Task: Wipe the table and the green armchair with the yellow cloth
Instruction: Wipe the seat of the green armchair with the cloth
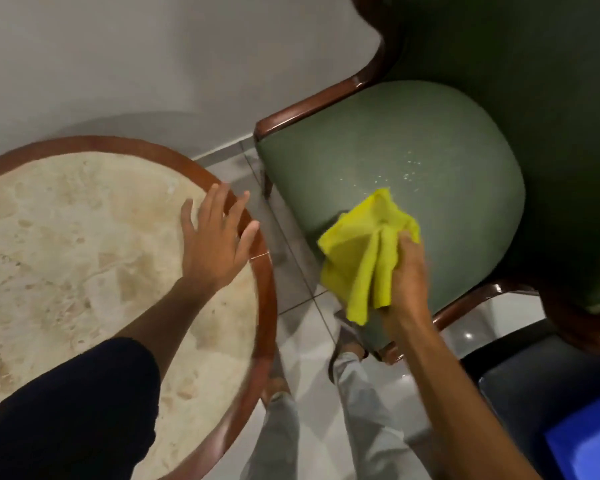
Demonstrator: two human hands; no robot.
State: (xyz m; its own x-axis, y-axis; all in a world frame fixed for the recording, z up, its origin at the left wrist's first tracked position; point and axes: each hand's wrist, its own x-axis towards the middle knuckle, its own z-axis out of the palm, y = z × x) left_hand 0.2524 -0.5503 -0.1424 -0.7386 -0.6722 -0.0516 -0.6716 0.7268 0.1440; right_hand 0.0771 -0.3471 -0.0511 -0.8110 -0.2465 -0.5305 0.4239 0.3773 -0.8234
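Observation:
The yellow cloth (362,252) hangs bunched in my right hand (407,275) against the front of the green armchair's seat (413,140). Small pale crumbs (407,171) are scattered on the seat just beyond the cloth. The armchair has dark wooden arms and a green back at the upper right. The round table (84,237), with a beige stone top and a brown wooden rim, is at the left. My left hand (217,242) hovers over the table's right edge, fingers spread, holding nothing.
A grey wall (118,57) runs behind the table and chair. Pale floor tiles (291,258) show in the narrow gap between them, where my legs and feet stand. A dark seat with a blue object (582,441) is at the lower right.

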